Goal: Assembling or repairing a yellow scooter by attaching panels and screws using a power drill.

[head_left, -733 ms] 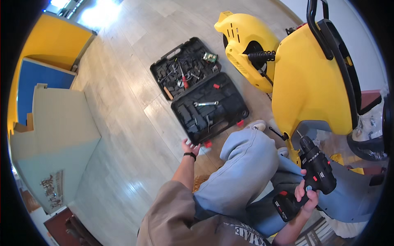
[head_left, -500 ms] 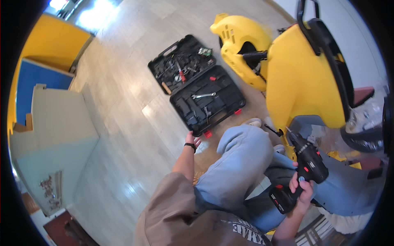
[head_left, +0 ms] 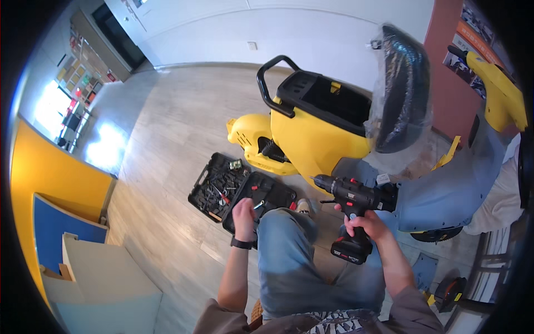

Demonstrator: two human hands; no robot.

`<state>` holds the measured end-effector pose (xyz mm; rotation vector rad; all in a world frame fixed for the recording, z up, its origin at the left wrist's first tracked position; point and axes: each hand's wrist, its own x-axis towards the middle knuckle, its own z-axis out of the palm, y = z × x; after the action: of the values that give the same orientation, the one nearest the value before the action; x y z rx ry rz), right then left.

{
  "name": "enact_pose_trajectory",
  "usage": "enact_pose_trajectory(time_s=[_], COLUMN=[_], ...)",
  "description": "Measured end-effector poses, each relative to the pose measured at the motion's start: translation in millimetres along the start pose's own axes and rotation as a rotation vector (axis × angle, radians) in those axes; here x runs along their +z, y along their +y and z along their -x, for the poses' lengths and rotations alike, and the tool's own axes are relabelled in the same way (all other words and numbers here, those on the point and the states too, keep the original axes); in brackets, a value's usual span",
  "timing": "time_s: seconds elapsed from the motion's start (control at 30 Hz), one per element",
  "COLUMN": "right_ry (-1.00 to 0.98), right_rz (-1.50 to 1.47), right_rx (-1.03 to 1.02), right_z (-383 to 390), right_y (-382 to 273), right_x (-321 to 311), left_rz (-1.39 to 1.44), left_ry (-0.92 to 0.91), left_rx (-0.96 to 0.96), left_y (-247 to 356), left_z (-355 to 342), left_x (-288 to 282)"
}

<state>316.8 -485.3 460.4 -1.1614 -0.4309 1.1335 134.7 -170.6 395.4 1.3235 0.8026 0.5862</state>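
Note:
My right hand point(head_left: 365, 224) is wrapped round the grip of a black cordless drill point(head_left: 353, 192) with red details, above my right leg. The drill's chuck points left, and its battery hangs below my fingers. My left hand point(head_left: 243, 218), with a dark wristband, is over the near edge of an open black tool case point(head_left: 278, 191) on the floor. Its fingers are too blurred and turned away to show their pose. Beside it, a silver wrench end point(head_left: 258, 205) shows in the case. Several small tools, one red-handled point(head_left: 223, 197), fill the case's other half.
Ahead stands a yellow scooter body point(head_left: 317, 133) with a black grab bar point(head_left: 272, 83) and a plastic-wrapped seat point(head_left: 401, 92) raised. Grey floorboard point(head_left: 445, 195) lies at the right. A pale cabinet point(head_left: 105, 267) and a blue panel point(head_left: 64, 234) stand at the left.
My view has lifted and swung right, showing more of the scooter and wall. My left hand has moved from the case's near corner to over its edge. The drill stays in my right hand.

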Motion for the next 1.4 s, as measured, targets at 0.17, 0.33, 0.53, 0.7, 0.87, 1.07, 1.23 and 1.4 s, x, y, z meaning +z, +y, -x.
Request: enact_pose_trajectory(time_s=[0.17, 0.33, 0.53, 0.7, 0.87, 1.07, 1.23, 1.4], right_ry=[-0.012, 0.065, 0.267, 0.222, 0.285, 0.382, 0.253, 0.412], right_rz=[0.098, 0.124, 0.481, 0.499, 0.460, 0.506, 0.407, 0.315], right_rx=[-0.105, 0.113, 0.320, 0.323, 0.291, 0.242, 0.013, -0.006], right_z=[-14, -66, -143, -179, -209, -208, -131, -55], right_y=[-140, -271, -317, -320, -296, -280, -270, -245], right_x=[47, 61, 65, 54, 51, 65, 75, 66], left_rz=[-0.011, -0.083, -0.826, -1.222, -1.265, -1.272, -1.179, -1.273], left_ry=[-0.236, -0.401, -0.856, -1.087, -1.442, -1.277, -1.163, -1.255], left_rx=[-0.041, 0.127, 0.490, 0.399, 0.438, 0.339, 0.585, 0.501], left_y=[43, 42, 20, -30, -5, -12, -92, -22], left_z=[39, 33, -4, 26, 29, 6, 12, 12], left_x=[73, 143, 226, 231, 253, 274, 252, 249])
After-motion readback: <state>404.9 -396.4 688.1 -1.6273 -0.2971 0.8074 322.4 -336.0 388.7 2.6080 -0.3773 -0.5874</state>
